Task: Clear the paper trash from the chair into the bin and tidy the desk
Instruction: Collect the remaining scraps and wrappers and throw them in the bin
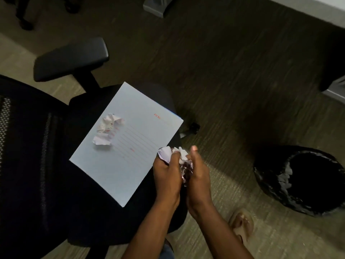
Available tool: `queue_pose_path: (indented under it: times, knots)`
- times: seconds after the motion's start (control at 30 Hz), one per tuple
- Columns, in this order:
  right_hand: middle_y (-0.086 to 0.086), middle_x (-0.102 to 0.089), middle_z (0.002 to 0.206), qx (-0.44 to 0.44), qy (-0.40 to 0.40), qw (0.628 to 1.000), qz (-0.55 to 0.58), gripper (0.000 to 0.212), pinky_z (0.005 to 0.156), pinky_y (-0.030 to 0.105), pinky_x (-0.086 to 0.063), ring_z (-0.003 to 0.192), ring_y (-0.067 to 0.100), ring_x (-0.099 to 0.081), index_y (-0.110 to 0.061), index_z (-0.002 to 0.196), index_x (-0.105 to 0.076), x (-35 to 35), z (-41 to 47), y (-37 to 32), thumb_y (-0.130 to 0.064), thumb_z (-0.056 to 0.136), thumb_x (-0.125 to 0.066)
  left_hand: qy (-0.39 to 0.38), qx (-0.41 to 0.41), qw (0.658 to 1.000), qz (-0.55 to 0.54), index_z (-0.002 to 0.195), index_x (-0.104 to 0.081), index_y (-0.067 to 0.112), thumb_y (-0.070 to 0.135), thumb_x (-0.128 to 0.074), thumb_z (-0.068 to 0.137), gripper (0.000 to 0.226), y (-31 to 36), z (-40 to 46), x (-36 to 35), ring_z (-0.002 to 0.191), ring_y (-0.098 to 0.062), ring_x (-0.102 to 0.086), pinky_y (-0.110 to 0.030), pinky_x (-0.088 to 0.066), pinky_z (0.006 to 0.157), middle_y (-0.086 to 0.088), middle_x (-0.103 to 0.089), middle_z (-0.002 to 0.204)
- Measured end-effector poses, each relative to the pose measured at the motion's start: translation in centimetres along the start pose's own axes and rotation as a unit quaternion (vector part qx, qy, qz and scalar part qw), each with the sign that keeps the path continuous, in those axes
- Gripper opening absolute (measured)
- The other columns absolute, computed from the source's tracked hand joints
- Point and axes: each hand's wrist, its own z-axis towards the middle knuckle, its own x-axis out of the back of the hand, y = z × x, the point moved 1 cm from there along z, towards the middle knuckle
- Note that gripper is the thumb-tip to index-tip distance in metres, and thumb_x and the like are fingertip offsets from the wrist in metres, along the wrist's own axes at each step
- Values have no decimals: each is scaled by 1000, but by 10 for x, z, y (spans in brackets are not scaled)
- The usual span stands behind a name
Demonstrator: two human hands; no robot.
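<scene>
A pale blue file folder (pixel 130 150) lies flat on the black seat of an office chair (pixel 56 174). Two crumpled paper scraps rest on its left part: a larger wad (pixel 110 122) and a smaller one (pixel 101 140) just below it. At the folder's right edge, my left hand (pixel 167 174) and my right hand (pixel 197 174) are pressed together around a bunch of crumpled paper (pixel 183 159), white with a shiny patch. A round bin with a black liner (pixel 302 180) stands on the floor to the right, its mouth open.
The chair's armrest (pixel 71 58) sticks out at upper left and its mesh back fills the left side. A sandalled foot (pixel 242 225) stands on the carpet between chair and bin. A chair caster (pixel 192 128) shows by the seat. A pale wall edge runs along the upper right.
</scene>
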Motion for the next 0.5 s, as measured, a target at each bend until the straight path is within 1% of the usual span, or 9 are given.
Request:
queue_pose_path:
  times: [0.03, 0.07, 0.1, 0.13, 0.2, 0.27, 0.3, 0.4, 0.5]
  knots:
    - [8, -80, 101, 2, 34, 999, 8, 43, 86, 40, -60, 98, 25, -76, -16, 97, -79, 8, -1, -4, -55, 90, -64, -19, -16, 1000, 15, 91, -70, 20, 21, -65, 93, 5, -4, -9, -11, 82, -22, -75, -35, -61, 72, -6, -76, 87]
    - [8, -80, 93, 7, 71, 997, 6, 35, 79, 40, -59, 90, 26, -76, -16, 86, -78, 18, -2, -9, -49, 92, -67, -38, -26, 998, 30, 90, -69, 22, 25, -64, 91, 6, -7, -18, -22, 82, -20, -74, -34, -61, 70, -5, -75, 86]
    - [9, -78, 84, 11, 108, 994, 8, 28, 73, 40, -58, 81, 26, -74, -17, 76, -75, 29, -2, -13, -39, 93, -71, -56, -33, 997, 41, 89, -68, 22, 27, -64, 90, 7, -11, -27, -33, 79, -17, -74, -31, -59, 68, -3, -74, 84]
    - [11, -75, 79, 12, 137, 990, 20, 24, 69, 40, -57, 76, 26, -72, -17, 72, -73, 42, -2, -18, -30, 93, -72, -74, -35, 996, 38, 87, -68, 21, 27, -63, 90, 8, -14, -35, -46, 76, -15, -72, -29, -57, 66, -2, -73, 81]
    - [11, -74, 76, 16, 171, 983, 62, 18, 62, 34, -58, 71, 22, -71, -16, 74, -74, 70, -3, -30, -19, 91, -72, -114, -26, 993, 18, 84, -68, 16, 22, -61, 87, 10, -22, -50, -72, 72, -16, -69, -31, -55, 63, -3, -70, 76]
    - [9, -74, 75, 36, 204, 975, 82, 18, 58, 29, -56, 68, 17, -70, -15, 75, -74, 101, -2, -42, -17, 92, -71, -154, -14, 988, 3, 85, -66, 6, 18, -60, 84, 13, -32, -63, -102, 71, -18, -65, -33, -53, 63, -6, -67, 75]
    - [8, -72, 74, 49, 224, 969, 89, 18, 57, 28, -55, 67, 16, -69, -13, 76, -72, 117, -1, -48, -16, 93, -71, -172, -9, 985, -1, 85, -65, 5, 16, -60, 83, 12, -38, -70, -118, 71, -19, -64, -34, -53, 63, -7, -66, 74]
    - [5, -66, 69, 84, 280, 950, 110, 14, 56, 25, -51, 64, 13, -62, -7, 83, -68, 169, 1, -67, -13, 95, -69, -219, 20, 975, -1, 84, -66, 6, 9, -61, 87, 6, -59, -94, -166, 72, -22, -65, -38, -53, 68, -7, -68, 75]
    - [-3, -68, 64, 110, 326, 930, 127, 11, 54, 19, -51, 59, 7, -63, -4, 87, -67, 224, 5, -85, -7, 97, -65, -263, 56, 963, -2, 83, -64, 12, 7, -62, 87, 7, -84, -116, -214, 73, -21, -61, -34, -50, 67, -8, -65, 76]
